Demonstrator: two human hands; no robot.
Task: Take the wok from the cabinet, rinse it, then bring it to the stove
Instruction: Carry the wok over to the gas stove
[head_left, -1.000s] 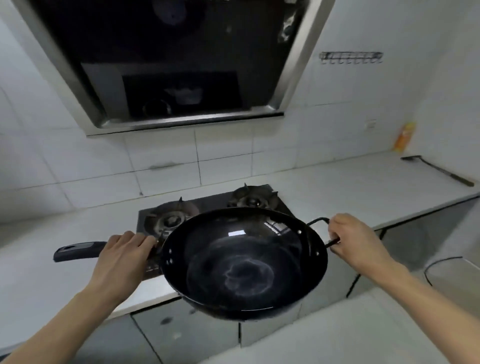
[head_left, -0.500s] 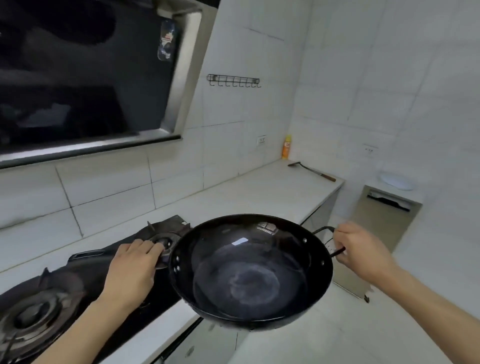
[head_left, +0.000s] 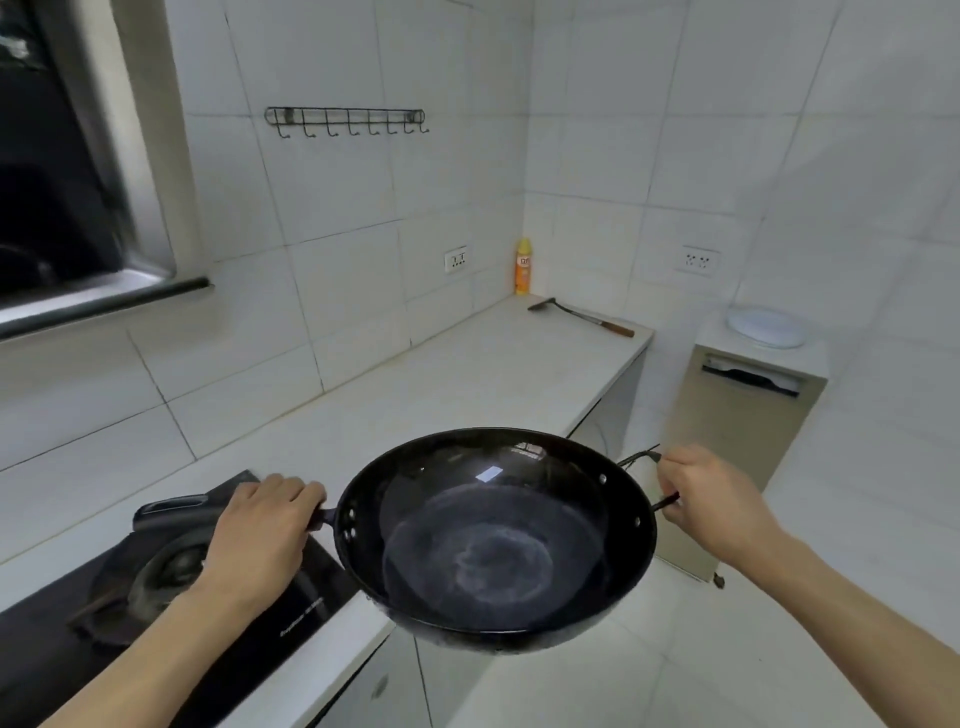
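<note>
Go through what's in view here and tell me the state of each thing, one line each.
wok: empty, held in the air beside the stove
left hand: grips the long handle
right hand: grips the loop handle
stove: burner unlit, nothing on it
spatula: lying flat on the counter
spray can: upright, capped

The wok (head_left: 493, 540) is dark metal, glossy along its upper wall where light glints, duller and mottled grey at the bottom. Its small loop handle (head_left: 641, 457) is thin bare wire; the long handle (head_left: 174, 506) looks like matt black plastic. The stove (head_left: 291, 597) top is smooth, shiny black, like glass. The surface (head_left: 467, 374) is pale, smooth and faintly satin, and the wall tiles (head_left: 337, 291) are white with a soft glaze. The hook rack (head_left: 345, 119) is bright metal wire. The spatula (head_left: 582, 317) has a dark metal blade and a brown wooden end. The bottle (head_left: 523, 267) looks like glossy yellow plastic.
</note>
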